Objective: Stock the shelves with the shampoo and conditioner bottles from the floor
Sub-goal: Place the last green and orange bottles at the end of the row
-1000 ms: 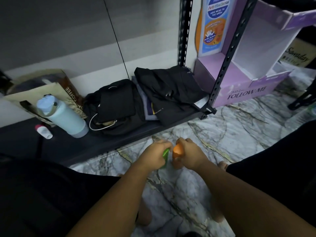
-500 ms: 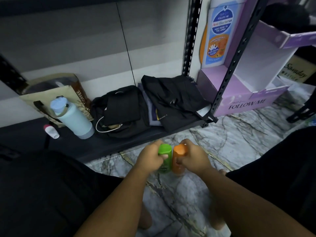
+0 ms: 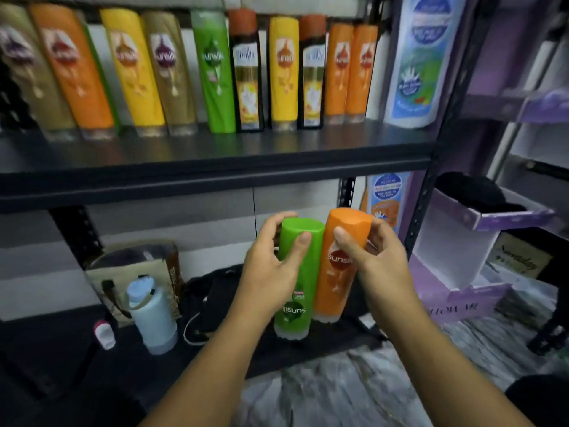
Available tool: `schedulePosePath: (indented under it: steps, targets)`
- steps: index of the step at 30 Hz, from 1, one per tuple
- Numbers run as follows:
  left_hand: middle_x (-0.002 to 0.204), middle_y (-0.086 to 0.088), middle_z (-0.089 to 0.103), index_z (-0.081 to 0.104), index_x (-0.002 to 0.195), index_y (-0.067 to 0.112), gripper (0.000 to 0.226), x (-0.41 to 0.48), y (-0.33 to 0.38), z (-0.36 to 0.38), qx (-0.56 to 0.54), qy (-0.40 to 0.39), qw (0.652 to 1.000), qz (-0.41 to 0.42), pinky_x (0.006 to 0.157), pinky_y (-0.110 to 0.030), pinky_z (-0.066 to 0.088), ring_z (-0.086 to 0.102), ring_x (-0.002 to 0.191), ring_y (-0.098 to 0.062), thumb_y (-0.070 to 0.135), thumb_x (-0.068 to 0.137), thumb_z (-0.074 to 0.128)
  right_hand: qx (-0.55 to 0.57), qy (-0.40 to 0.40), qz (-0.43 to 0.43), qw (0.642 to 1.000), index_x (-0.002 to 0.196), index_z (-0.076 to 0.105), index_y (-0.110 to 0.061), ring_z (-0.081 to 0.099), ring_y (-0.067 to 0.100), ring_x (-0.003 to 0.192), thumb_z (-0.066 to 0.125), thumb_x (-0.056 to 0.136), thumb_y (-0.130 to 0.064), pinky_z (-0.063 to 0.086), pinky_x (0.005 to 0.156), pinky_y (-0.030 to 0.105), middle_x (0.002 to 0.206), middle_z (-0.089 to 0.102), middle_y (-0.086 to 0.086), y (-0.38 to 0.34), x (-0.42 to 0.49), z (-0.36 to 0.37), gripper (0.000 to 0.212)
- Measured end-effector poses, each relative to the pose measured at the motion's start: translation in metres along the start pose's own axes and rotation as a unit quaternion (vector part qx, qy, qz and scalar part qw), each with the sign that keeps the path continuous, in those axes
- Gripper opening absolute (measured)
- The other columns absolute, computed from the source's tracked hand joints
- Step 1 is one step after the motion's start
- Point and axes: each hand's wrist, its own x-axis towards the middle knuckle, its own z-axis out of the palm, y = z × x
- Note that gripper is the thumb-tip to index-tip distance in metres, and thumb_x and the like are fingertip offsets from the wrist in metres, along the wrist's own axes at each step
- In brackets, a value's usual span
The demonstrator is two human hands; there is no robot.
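My left hand (image 3: 268, 269) grips a green Sunsilk bottle (image 3: 297, 291), thumb on its front near the top. My right hand (image 3: 374, 266) grips an orange Sunsilk bottle (image 3: 338, 282) the same way. Both bottles stand upright side by side, touching, in the air in front of the gap under the black shelf board (image 3: 215, 161). On that board stands a row of several bottles (image 3: 215, 72) in gold, orange, yellow, green and black.
The bottom shelf holds a tan bag (image 3: 135, 269), a pale blue flask (image 3: 152, 318), a small white-and-red bottle (image 3: 104, 334) and black clothing (image 3: 212, 300). A black upright post (image 3: 431, 180) and a purple cardboard display (image 3: 455, 266) stand to the right. Marble floor (image 3: 354, 392) lies below.
Both hands have lifted the green and orange bottles from near the floor up in front of the shelves. The view has tilted up, bringing the stocked shelf into sight.
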Motion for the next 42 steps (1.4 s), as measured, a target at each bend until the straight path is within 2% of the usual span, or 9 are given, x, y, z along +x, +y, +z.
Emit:
schedulePosePath:
  steps: [4, 8, 14, 19, 22, 28, 34, 38, 42]
  targets:
    - [0.11, 0.014, 0.071, 0.059, 0.127, 0.042, 0.035, 0.052, 0.072, -0.005, 0.005, 0.033, 0.996, 0.081, 0.086, -0.033, 0.061, 0.069, 0.099, 0.001, 0.051, 0.093, 0.065, 0.006, -0.007, -0.076, 0.997, 0.119, 0.062, -0.029, 0.071, 0.01, 0.101, 0.079, 0.072, -0.051, 0.058, 0.077, 0.03, 0.112, 0.072, -0.008, -0.075, 0.041, 0.015, 0.055]
    - [0.124, 0.021, 0.064, 0.056, 0.128, 0.046, 0.044, 0.103, 0.133, -0.008, 0.02, 0.072, 0.989, 0.131, 0.096, -0.038, 0.057, 0.061, 0.114, 0.001, 0.065, 0.089, 0.059, 0.011, -0.04, -0.121, 0.992, 0.12, 0.061, -0.033, 0.073, 0.015, 0.102, 0.08, 0.068, -0.06, 0.06, 0.086, 0.044, 0.112, 0.074, -0.006, -0.134, 0.081, 0.028, 0.062]
    - [0.115, 0.016, 0.064, 0.057, 0.126, 0.039, 0.04, 0.176, 0.192, -0.01, 0.016, 0.148, 0.975, 0.168, 0.091, -0.035, 0.057, 0.064, 0.104, -0.005, 0.062, 0.094, 0.061, 0.022, -0.057, -0.116, 0.991, 0.118, 0.064, -0.027, 0.075, 0.021, 0.095, 0.073, 0.089, -0.047, 0.061, 0.086, 0.05, 0.105, 0.076, 0.0, -0.192, 0.139, 0.057, 0.037]
    - [0.116, 0.011, 0.06, 0.054, 0.129, 0.036, 0.041, 0.215, 0.206, -0.011, 0.025, 0.161, 0.977, 0.138, 0.092, -0.048, 0.058, 0.064, 0.107, -0.019, 0.059, 0.095, 0.061, 0.007, -0.046, -0.127, 0.991, 0.119, 0.061, -0.024, 0.073, 0.019, 0.095, 0.069, 0.093, -0.043, 0.061, 0.083, 0.044, 0.107, 0.073, 0.0, -0.21, 0.175, 0.075, 0.033]
    - [0.118, 0.013, 0.048, 0.052, 0.133, 0.034, 0.041, 0.227, 0.206, -0.009, 0.033, 0.159, 0.979, 0.126, 0.095, -0.048, 0.056, 0.055, 0.111, -0.017, 0.052, 0.098, 0.061, -0.01, -0.047, -0.13, 0.99, 0.123, 0.057, -0.026, 0.071, 0.02, 0.098, 0.068, 0.093, -0.046, 0.061, 0.085, 0.047, 0.111, 0.071, 0.0, -0.207, 0.193, 0.08, 0.037]
    - [0.139, 0.005, 0.053, 0.05, 0.138, 0.034, 0.044, 0.241, 0.187, -0.005, 0.031, 0.171, 0.98, 0.096, 0.099, -0.046, 0.053, 0.049, 0.11, -0.014, 0.051, 0.099, 0.06, -0.03, -0.056, -0.131, 0.989, 0.115, 0.056, -0.029, 0.07, 0.018, 0.097, 0.063, 0.096, -0.046, 0.06, 0.081, 0.041, 0.108, 0.069, 0.0, -0.188, 0.207, 0.087, 0.026]
    - [0.148, 0.011, 0.053, 0.035, 0.153, 0.036, 0.064, 0.24, 0.154, -0.014, 0.061, 0.099, 0.988, 0.105, 0.108, -0.049, 0.049, 0.054, 0.13, -0.015, 0.056, 0.097, 0.06, -0.159, -0.128, -0.135, 0.97, 0.133, 0.046, -0.034, 0.069, 0.014, 0.105, 0.066, 0.092, -0.053, 0.057, 0.094, 0.048, 0.117, 0.069, -0.008, -0.167, 0.217, 0.07, 0.05]
    - [0.147, 0.016, 0.05, 0.023, 0.148, 0.04, 0.068, 0.225, 0.114, -0.015, 0.079, -0.01, 0.997, 0.02, 0.112, -0.052, 0.044, 0.05, 0.134, -0.016, 0.056, 0.095, 0.062, -0.246, -0.232, -0.053, 0.94, 0.141, 0.026, -0.034, 0.059, 0.007, 0.113, 0.073, 0.092, -0.029, 0.049, 0.1, 0.029, 0.129, 0.056, -0.013, -0.131, 0.204, 0.051, 0.068]
    - [0.161, 0.007, 0.033, 0.0, 0.158, 0.036, 0.084, 0.225, 0.096, -0.002, 0.118, -0.048, 0.992, -0.005, 0.121, -0.043, 0.031, 0.036, 0.142, -0.015, 0.033, 0.102, 0.061, -0.272, -0.22, -0.062, 0.935, 0.131, 0.024, -0.035, 0.057, -0.004, 0.096, 0.07, 0.095, -0.024, 0.046, 0.077, 0.008, 0.121, 0.053, -0.019, -0.108, 0.21, 0.04, 0.06]
